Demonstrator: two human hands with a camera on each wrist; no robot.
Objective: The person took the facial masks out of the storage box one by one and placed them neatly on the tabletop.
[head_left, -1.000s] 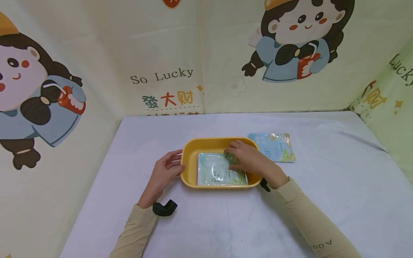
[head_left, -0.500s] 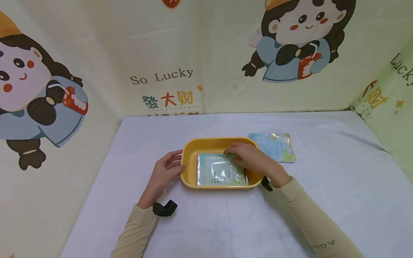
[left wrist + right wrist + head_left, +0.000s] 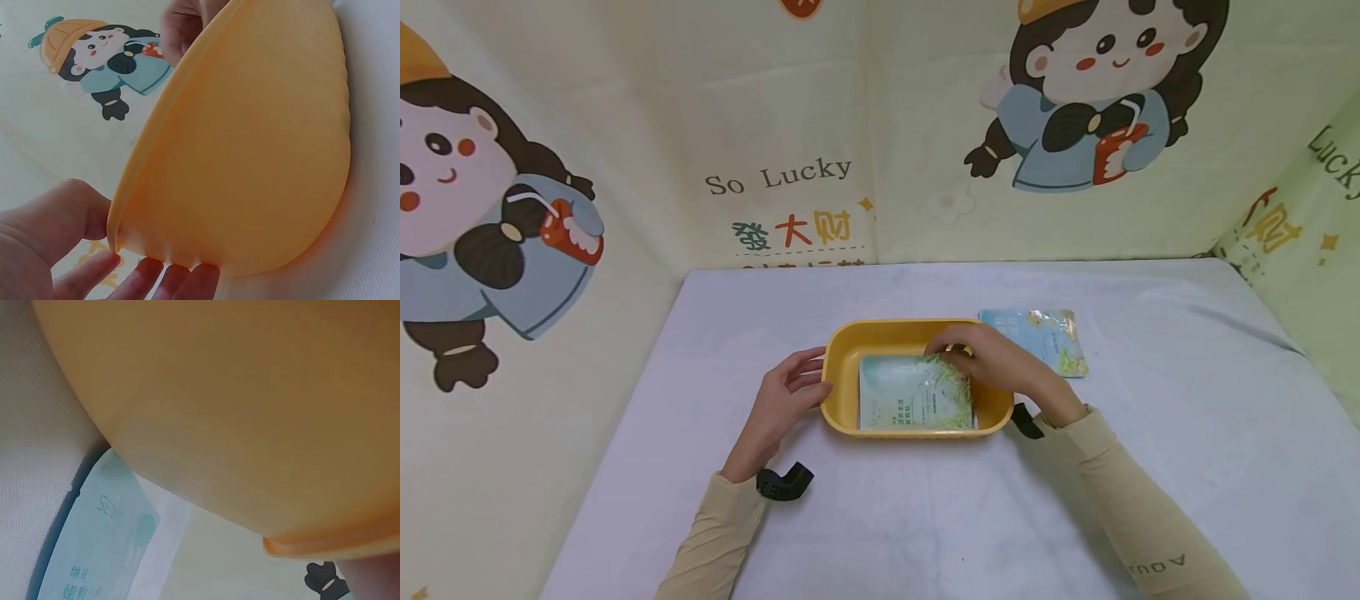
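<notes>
My left hand [image 3: 782,404] holds the left end of the yellow plastic tray [image 3: 842,367], thumb at the rim and fingertips against the outer wall [image 3: 237,144], as the left wrist view shows. Inside the tray lies a stack of flat packets that look like face mask packets; the top packet [image 3: 902,396] is pale green with a leaf print. Over the tray's right end, my right hand [image 3: 988,354] has loosely bent fingers, their tips right at the packet's upper right corner. In the right wrist view the tray wall hides most of that hand.
A similar light-blue packet [image 3: 1033,342] lies on the white tablecloth [image 3: 880,517] behind the tray's right end, its near left part hidden by my right hand and the tray. Cream cloth walls [image 3: 910,225] with cartoon prints stand behind and at both sides.
The top packet's right part, bent up under my right fingers half a second ago, now lies flat. My right hand has shifted slightly right. The left hand and tray stay put.
</notes>
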